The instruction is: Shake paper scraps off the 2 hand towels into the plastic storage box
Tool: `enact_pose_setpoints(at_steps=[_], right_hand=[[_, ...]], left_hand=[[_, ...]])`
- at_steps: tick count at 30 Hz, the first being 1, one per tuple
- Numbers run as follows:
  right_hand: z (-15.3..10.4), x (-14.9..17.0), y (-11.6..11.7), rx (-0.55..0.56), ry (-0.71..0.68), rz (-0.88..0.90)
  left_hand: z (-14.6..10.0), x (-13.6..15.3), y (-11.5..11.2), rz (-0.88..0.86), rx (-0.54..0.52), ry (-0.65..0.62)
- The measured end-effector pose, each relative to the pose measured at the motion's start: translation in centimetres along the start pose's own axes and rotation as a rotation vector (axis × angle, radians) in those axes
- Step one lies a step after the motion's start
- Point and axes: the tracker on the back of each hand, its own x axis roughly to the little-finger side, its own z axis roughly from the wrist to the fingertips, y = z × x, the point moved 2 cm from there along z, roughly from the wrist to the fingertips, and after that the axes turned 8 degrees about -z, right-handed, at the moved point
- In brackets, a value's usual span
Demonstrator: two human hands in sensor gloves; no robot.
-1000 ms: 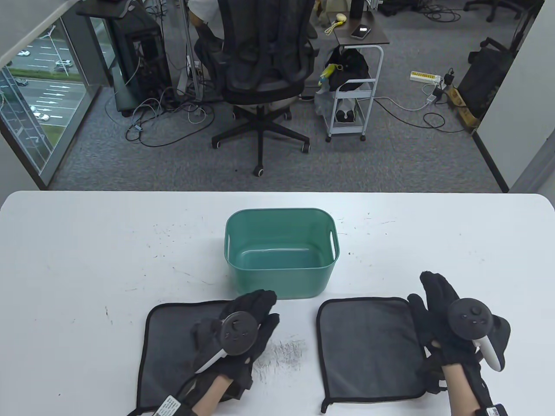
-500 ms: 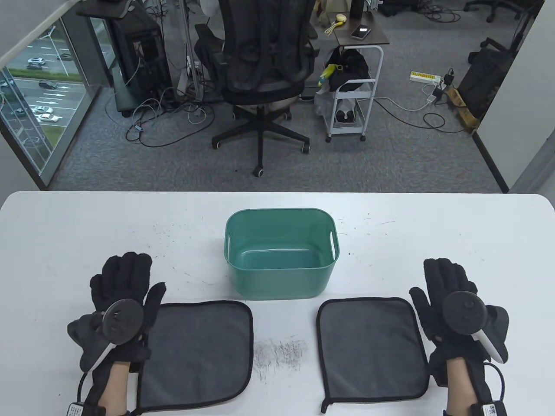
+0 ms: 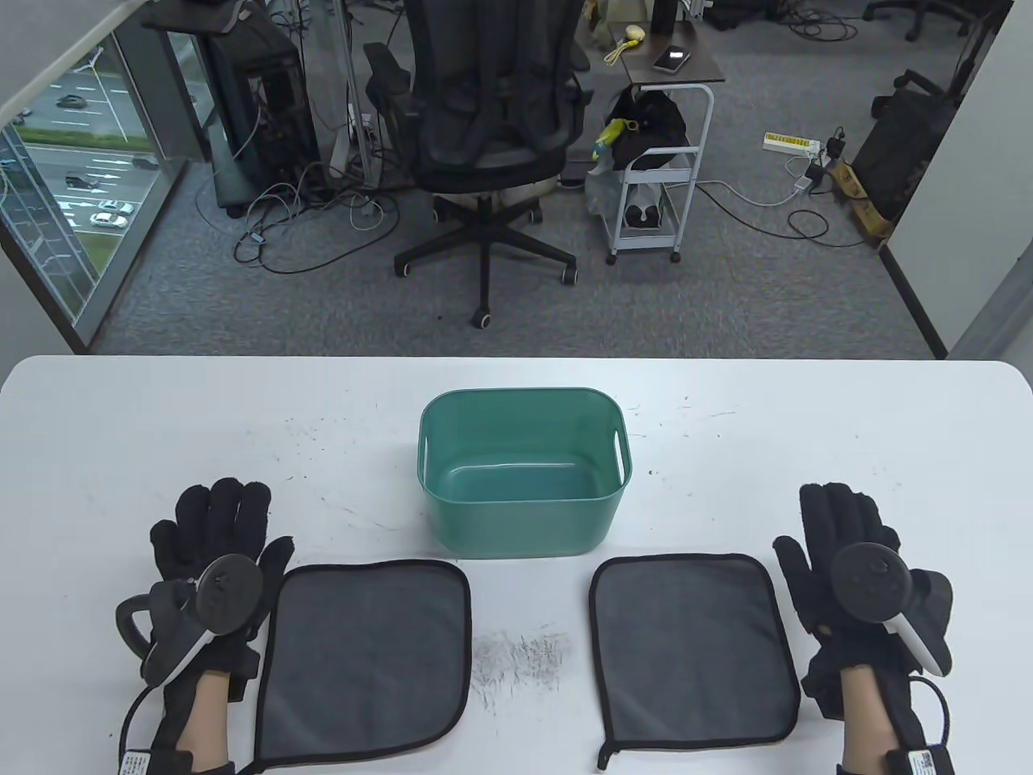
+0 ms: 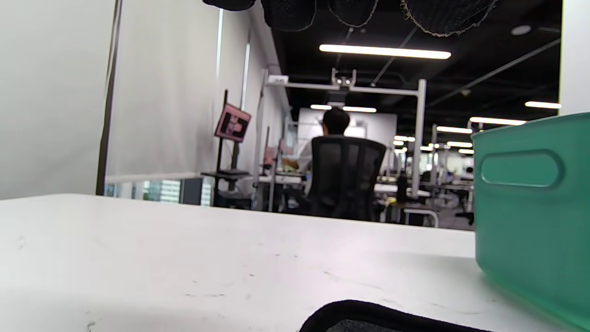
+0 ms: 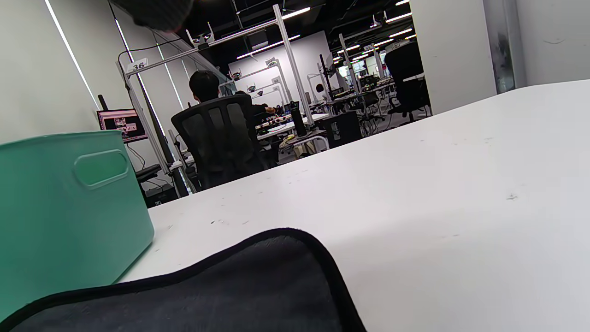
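Two dark grey hand towels with black edging lie flat near the table's front edge: the left towel [image 3: 367, 658] and the right towel [image 3: 692, 648]. No paper scraps show on either. Behind them stands the green plastic storage box [image 3: 524, 476], and its inside looks bare. My left hand [image 3: 211, 533] lies flat on the table just left of the left towel, fingers straight, holding nothing. My right hand [image 3: 839, 529] lies flat just right of the right towel, also holding nothing. The box [image 4: 530, 207] and a towel corner [image 4: 368, 318] show in the left wrist view; the right wrist view shows the box [image 5: 69, 203] and the towel [image 5: 221, 290].
A patch of dark scuff marks [image 3: 520, 658] sits on the white table [image 3: 807, 428] between the towels. Beyond the table's far edge stand an office chair [image 3: 488, 121] and a small cart [image 3: 658, 153] on the carpet. A person sits at a desk in the background of both wrist views.
My left hand has come off the left towel and moved left onto the bare table beside it. My right hand has shifted slightly right off the right towel's edge. The towels stay flat.
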Motion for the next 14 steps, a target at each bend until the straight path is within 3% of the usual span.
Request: enact_pose_setpoints(at_steps=[14], right_hand=[[0.03,0.28,0.2,-0.019,0.0,0.036]], left_hand=[[0.0,0.31,0.31,-0.014,-0.015,0.014]])
